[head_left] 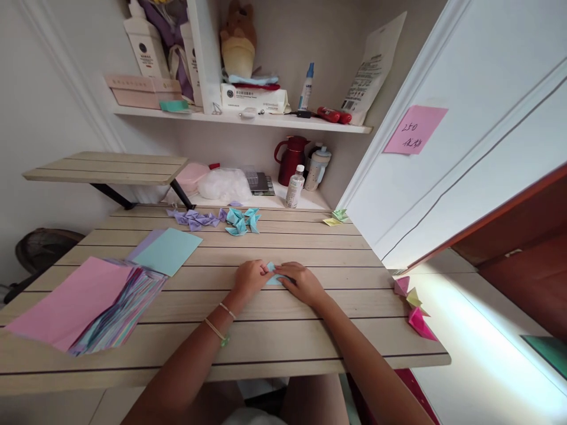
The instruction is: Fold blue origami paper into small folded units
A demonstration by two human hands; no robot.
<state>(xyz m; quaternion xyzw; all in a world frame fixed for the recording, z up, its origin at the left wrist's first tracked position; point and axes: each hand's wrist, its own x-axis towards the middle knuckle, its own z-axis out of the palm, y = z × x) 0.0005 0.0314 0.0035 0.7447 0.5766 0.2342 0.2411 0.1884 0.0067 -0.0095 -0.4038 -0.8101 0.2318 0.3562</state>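
A small light-blue piece of folded paper (273, 274) lies on the wooden slat table (266, 330), near its middle. My left hand (250, 277) presses on its left side with fingers curled and pinched together. My right hand (302, 282) covers its right side, fingers closed down on the paper. Most of the paper is hidden under both hands. Two thin bracelets sit on my left wrist.
A stack of coloured paper sheets (88, 307) lies at the left, pink on top, with a blue sheet (168, 251) behind it. Folded purple pieces (197, 218), blue pieces (241, 221) and green-yellow pieces (336, 217) sit at the far edge. Pink and yellow folded pieces (414, 307) rest at the right edge. Shelves with bottles stand behind.
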